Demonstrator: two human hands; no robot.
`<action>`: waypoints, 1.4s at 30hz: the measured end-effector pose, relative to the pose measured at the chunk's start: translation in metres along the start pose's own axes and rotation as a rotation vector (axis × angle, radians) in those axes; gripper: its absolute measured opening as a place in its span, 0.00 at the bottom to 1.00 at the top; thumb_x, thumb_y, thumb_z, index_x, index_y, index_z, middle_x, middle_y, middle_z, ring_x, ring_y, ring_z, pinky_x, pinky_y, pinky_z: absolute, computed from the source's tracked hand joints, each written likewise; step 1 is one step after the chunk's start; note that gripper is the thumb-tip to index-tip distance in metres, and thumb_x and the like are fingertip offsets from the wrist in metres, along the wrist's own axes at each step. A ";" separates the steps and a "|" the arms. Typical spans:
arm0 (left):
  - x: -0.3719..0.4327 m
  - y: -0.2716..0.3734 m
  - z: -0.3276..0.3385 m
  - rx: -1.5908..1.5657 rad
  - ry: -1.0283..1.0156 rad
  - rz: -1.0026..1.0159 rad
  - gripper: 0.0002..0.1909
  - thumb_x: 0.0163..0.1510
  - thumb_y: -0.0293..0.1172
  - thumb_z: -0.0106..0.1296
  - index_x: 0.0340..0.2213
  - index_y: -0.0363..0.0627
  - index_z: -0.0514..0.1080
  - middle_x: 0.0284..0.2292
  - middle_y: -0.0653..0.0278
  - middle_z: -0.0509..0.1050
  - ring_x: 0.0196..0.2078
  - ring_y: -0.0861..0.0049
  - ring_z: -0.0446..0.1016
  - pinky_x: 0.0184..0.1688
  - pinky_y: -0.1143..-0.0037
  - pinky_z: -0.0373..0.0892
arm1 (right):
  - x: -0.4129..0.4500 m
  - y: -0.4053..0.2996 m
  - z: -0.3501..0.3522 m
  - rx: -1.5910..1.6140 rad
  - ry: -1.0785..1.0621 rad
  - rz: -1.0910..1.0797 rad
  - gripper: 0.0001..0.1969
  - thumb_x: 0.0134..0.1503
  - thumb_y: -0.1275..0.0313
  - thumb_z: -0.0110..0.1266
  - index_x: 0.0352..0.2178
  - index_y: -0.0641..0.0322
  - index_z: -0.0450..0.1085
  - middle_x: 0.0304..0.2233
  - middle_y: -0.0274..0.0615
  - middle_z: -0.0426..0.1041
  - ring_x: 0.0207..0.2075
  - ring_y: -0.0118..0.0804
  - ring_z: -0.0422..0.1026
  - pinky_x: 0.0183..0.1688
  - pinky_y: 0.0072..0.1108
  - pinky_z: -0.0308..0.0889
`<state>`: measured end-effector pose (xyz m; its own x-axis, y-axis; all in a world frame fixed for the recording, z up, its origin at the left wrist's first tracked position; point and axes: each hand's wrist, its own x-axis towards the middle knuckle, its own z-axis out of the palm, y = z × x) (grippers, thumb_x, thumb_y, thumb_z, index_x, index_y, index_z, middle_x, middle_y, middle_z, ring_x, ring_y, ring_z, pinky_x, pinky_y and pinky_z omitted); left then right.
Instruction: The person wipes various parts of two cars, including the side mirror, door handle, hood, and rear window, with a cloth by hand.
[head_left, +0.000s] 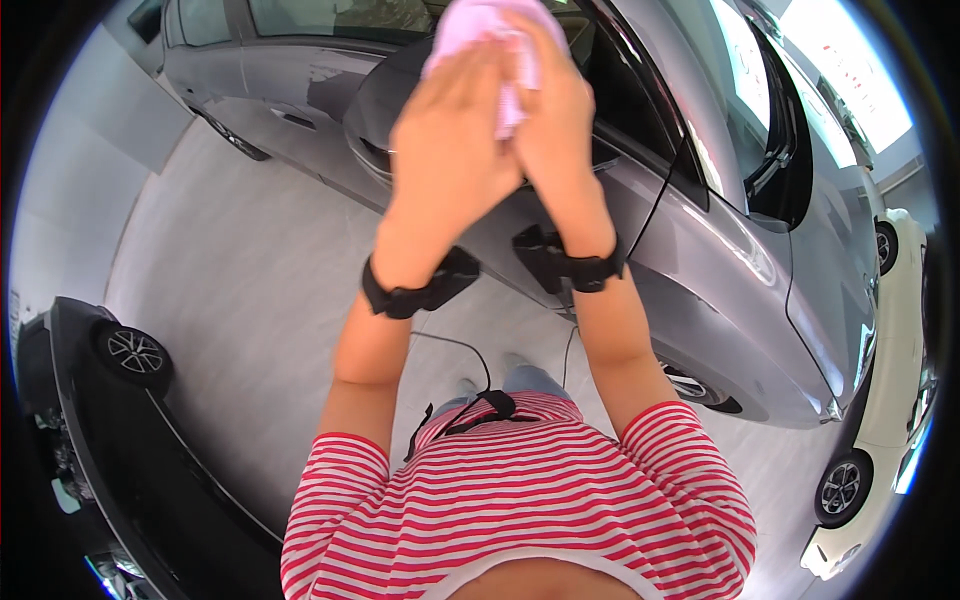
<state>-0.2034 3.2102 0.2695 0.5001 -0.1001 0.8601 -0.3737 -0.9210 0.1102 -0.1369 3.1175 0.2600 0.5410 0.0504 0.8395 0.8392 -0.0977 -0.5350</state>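
Note:
A pink cloth (463, 28) is bunched between my two raised hands near the top of the view. My left hand (454, 139) and my right hand (556, 112) press together around it, and their fingers are slightly blurred. Just behind my left hand is the dark side mirror (381, 101) of a silver-grey car (697, 202). My hands hide part of that mirror and some of the front door. Whether the cloth touches the car cannot be made out.
A black car (172, 450) stands at the lower left, behind me. Past the grey car's front is a cream car (900, 322) on the right. Dark cables (465, 343) hang by my waist above the grey floor (225, 247). Each wrist wears a black strap (409, 300).

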 end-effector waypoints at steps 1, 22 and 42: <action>0.003 0.006 0.006 -0.015 -0.017 0.028 0.25 0.42 0.24 0.52 0.46 0.35 0.67 0.45 0.48 0.71 0.48 0.56 0.71 0.50 0.67 0.67 | -0.003 0.011 -0.004 -0.017 0.026 0.003 0.18 0.51 0.76 0.50 0.46 0.61 0.66 0.43 0.50 0.72 0.44 0.55 0.71 0.45 0.31 0.67; -0.054 -0.065 -0.058 -0.145 -0.194 -0.400 0.41 0.39 0.29 0.63 0.55 0.38 0.59 0.52 0.52 0.66 0.53 0.57 0.66 0.58 0.60 0.57 | -0.006 -0.032 0.067 -0.540 -0.256 -0.375 0.15 0.53 0.66 0.50 0.41 0.58 0.69 0.43 0.40 0.72 0.50 0.40 0.68 0.55 0.37 0.55; -0.074 -0.071 0.002 -0.525 0.350 -0.821 0.20 0.57 0.38 0.49 0.44 0.33 0.67 0.43 0.62 0.72 0.42 0.78 0.69 0.46 0.74 0.64 | 0.056 -0.064 0.068 -0.658 -1.077 -0.606 0.14 0.47 0.59 0.53 0.27 0.56 0.77 0.32 0.46 0.77 0.41 0.47 0.74 0.46 0.38 0.63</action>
<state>-0.2121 3.2825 0.1972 0.5313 0.6768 0.5095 -0.3558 -0.3676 0.8592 -0.1567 3.1945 0.3347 0.1363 0.9513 0.2764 0.9377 -0.2139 0.2738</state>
